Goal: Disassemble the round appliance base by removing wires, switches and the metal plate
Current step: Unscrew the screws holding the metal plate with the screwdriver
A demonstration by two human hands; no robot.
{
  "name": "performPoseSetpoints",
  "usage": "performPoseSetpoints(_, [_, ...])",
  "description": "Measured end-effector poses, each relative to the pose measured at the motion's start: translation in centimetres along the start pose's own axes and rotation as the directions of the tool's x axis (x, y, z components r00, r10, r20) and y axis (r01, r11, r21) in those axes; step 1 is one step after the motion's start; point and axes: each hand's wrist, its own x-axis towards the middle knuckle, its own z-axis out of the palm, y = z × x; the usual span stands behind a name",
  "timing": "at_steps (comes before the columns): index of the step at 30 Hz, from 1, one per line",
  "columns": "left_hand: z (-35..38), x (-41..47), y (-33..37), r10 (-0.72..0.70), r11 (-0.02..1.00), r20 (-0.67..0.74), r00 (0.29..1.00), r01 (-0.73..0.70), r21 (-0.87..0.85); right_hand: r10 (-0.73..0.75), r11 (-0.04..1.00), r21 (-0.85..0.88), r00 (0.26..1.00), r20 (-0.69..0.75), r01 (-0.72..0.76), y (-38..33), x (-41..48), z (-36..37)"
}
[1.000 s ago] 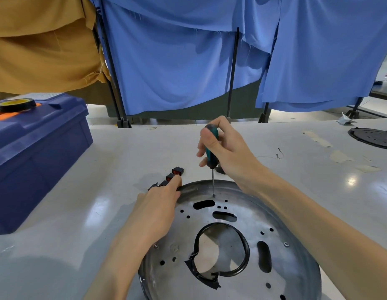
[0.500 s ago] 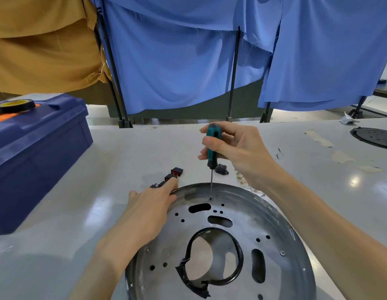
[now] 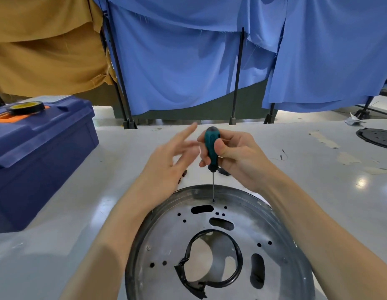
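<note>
The round metal plate lies flat on the white table, dotted with holes and slots. A torn black ring sits around its centre opening. My right hand grips a green-handled screwdriver held upright, its tip resting on the plate's far edge near a slot. My left hand hovers open above the table, just left of the screwdriver handle, fingers spread and blurred. Small black switch parts lie behind the plate; others are mostly hidden by my left hand.
A blue toolbox with a roll of tape on its lid stands at the left. A second black round base lies at the far right. Tape scraps and a wire bit lie on the table. Blue and tan cloths hang behind.
My left hand has lifted off the plate's rim and risen toward the screwdriver handle, fingers spread. The right hand keeps the screwdriver upright on the same spot.
</note>
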Motion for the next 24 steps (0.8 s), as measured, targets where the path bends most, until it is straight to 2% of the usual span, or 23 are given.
performPoseSetpoints(3, [0.3, 1.3, 2.0, 0.127, 0.962, -0.007, 0.992, -0.125, -0.243, 0.039, 0.996, 0.083, 0.997, 0.066, -0.044, 0.0, 0.1, 0.2])
performPoseSetpoints(8, [1.2, 1.8, 2.5, 0.100, 0.951, -0.107, 0.989, -0.126, -0.281, 0.093, 0.992, 0.083, 0.994, 0.056, -0.097, 0.6, -0.2, -0.3])
performPoseSetpoints(10, [1.4, 1.8, 2.3, 0.100, 0.965, -0.157, 0.983, -0.134, -0.227, 0.088, 0.996, -0.025, 0.996, -0.004, -0.088, 0.8, -0.4, -0.5])
performPoseSetpoints(14, [2.3, 2.2, 2.3, 0.083, 0.975, -0.221, 0.972, -0.126, -0.185, -0.039, 0.969, -0.248, 0.995, -0.091, 0.016, 0.2, -0.6, -0.4])
performPoseSetpoints(17, [2.6, 2.3, 2.5, 0.068, 0.971, -0.230, 0.971, -0.117, -0.207, -0.040, 0.969, -0.247, 0.995, -0.094, 0.015, 0.1, -0.5, -0.3])
performPoseSetpoints(21, [2.8, 2.0, 3.0, 0.082, 0.947, -0.111, 0.990, -0.112, -0.300, 0.020, 0.981, -0.188, 0.995, -0.098, -0.039, 0.1, -0.7, -0.8])
performPoseSetpoints(24, [2.8, 2.1, 2.5, 0.028, 0.929, -0.161, 0.987, -0.085, -0.360, 0.026, 0.985, -0.168, 0.995, -0.097, -0.042, 0.4, -1.0, -0.5])
